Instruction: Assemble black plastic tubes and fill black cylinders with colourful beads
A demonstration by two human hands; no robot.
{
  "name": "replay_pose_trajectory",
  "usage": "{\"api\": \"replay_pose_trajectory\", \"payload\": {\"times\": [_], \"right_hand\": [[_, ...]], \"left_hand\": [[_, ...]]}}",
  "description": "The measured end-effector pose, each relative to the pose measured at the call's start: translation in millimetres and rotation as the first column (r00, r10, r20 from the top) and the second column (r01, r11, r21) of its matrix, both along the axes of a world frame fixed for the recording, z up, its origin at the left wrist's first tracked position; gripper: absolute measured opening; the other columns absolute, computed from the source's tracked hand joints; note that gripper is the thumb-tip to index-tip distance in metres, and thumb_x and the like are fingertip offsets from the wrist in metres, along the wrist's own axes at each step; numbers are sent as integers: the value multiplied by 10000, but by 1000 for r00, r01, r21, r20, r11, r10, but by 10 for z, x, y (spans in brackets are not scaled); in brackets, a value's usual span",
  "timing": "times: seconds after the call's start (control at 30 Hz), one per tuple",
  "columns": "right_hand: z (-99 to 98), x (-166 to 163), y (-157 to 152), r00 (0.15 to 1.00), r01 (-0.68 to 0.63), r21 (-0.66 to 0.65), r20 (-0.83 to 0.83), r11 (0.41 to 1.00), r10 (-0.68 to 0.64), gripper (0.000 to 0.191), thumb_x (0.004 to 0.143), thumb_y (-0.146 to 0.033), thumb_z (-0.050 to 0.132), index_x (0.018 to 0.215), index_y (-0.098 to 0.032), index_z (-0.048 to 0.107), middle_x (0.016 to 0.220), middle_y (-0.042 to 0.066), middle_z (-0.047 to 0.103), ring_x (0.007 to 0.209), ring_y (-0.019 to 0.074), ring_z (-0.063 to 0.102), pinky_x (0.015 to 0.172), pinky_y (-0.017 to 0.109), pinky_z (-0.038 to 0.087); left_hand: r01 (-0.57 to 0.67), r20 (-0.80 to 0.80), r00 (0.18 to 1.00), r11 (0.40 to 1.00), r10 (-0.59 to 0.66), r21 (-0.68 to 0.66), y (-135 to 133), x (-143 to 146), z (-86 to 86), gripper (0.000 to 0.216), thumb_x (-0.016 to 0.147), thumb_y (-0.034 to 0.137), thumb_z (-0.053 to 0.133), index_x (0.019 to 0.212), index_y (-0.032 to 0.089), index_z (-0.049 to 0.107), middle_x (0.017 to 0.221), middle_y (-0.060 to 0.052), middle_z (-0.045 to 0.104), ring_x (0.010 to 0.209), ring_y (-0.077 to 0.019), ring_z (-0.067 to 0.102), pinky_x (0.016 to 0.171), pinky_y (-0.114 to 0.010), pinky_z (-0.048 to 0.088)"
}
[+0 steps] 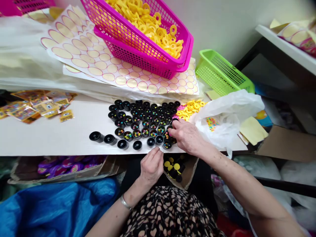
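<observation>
Head view: small black cups (144,123) (candy-filled)

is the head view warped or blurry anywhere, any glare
Head view: wide-angle warp bends the white table edge and leans the pink basket; light is soft and even, no hard glare; right hand and left hand are slightly soft, the black caps sharp.
</observation>
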State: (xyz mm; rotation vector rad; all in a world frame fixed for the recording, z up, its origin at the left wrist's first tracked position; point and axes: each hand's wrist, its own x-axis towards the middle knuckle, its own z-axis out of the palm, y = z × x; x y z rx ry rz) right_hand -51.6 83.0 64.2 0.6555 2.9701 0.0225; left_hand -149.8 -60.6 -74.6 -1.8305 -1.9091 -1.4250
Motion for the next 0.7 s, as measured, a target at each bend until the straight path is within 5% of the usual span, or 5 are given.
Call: {"api": "replay_pose_trajectory", "payload": {"times": [0.13, 0.27, 0.37, 0.5, 0.7], "right_hand": [[-106, 220, 116, 968, 70, -166, -227, 984, -107, 173, 879, -162, 468, 867, -186, 639, 884, 55, 551, 835, 177, 480, 672, 286, 322], [-261, 658, 448, 809, 151, -474, -445, 867, -384, 104, 839, -189, 529, 858, -172, 631, 836, 21, 572, 775, 139, 524, 702, 256, 385], [-356, 1039, 794, 659, 425, -471, -426, 774, -620, 96, 796, -178, 538, 807, -147, 629, 787, 31, 603, 762, 152, 549, 706, 262, 406], [-452, 1379, 1163, 596, 745, -205, -223, 635, -772, 177, 796, -172, 499, 855, -136, 662, 891, 93, 655, 849, 195, 582, 727, 280, 402], [-544, 1511, 1350, 599, 775, -143, -142, 616, -788, 230, 783, -159, 476, 863, -128, 689, 982, 151, 663, 886, 250, 615, 697, 298, 403]], "left_hand": [[-3, -2, 1000, 1000, 3, 17, -2, -36, -2, 215, 746, 18, 643, 939, 108, 619, 959, -138, 677, 871, -200, 674, 802, -290, 565], [3, -39, 999, 989, 2, 148, 12, 13, 169, 304, 691, -21, 687, 963, 105, 630, 923, -109, 676, 821, -165, 669, 820, -258, 549], [96, 32, 994, 976, -104, 196, 173, 219, 435, 332, 705, -22, 671, 999, 124, 618, 958, -98, 667, 848, -156, 662, 829, -240, 540], [284, 254, 928, 959, -272, -10, 807, 647, 824, 246, 817, 74, 547, 1048, 158, 563, 1077, -117, 618, 1010, -196, 613, 863, -292, 532], [136, 271, 963, 859, 3, -493, 2018, 1060, 1114, 438, 732, 106, 567, 1161, 86, 480, 1195, -198, 525, 1163, -304, 499, 974, -412, 419]]}}
